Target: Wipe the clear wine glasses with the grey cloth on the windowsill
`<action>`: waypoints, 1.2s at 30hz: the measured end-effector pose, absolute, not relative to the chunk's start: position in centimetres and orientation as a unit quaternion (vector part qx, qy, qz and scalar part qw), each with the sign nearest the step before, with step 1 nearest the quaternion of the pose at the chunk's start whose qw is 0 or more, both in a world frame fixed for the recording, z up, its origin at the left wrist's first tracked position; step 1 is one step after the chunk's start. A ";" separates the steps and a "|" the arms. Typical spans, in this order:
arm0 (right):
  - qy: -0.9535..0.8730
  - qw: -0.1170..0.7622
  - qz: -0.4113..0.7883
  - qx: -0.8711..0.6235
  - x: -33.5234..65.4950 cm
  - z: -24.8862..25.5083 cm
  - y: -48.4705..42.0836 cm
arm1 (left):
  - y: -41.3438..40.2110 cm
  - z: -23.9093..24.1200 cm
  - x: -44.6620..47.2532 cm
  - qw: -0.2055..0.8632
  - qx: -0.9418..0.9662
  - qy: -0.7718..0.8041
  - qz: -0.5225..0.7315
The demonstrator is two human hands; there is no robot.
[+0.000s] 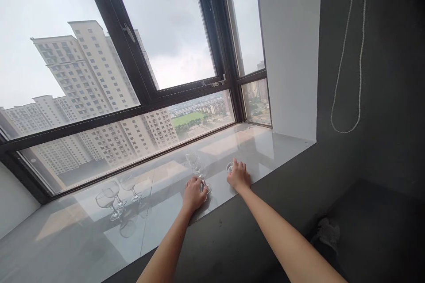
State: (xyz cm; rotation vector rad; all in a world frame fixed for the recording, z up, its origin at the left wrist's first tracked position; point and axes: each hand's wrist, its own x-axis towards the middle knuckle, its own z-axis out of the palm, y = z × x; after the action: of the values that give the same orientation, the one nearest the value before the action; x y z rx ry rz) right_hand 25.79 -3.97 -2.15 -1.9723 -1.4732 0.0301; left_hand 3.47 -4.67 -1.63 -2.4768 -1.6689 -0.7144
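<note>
The left hand (194, 192) rests on the sill (265, 146), fingers at the foot of a stemmed glass (198, 169) just ahead of it. The right hand (238, 176) touches a small glass (229, 167) at its fingertips. I cannot tell whether either hand grips. The sill looks slick, so a nudge at the foot could topple the tall glass toward the near edge.
</note>
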 end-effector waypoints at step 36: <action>-0.557 0.363 0.034 -0.746 25.9 -2.3 -4.2 | -5.0 -1.2 3.6 0.009 -0.799 -0.557 -0.227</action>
State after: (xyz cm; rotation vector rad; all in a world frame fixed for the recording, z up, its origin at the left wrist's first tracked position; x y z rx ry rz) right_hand 25.93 -4.16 -2.32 -1.9210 -1.4324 0.0872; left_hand 3.64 -4.98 -1.20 -2.4954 -1.7416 -0.7082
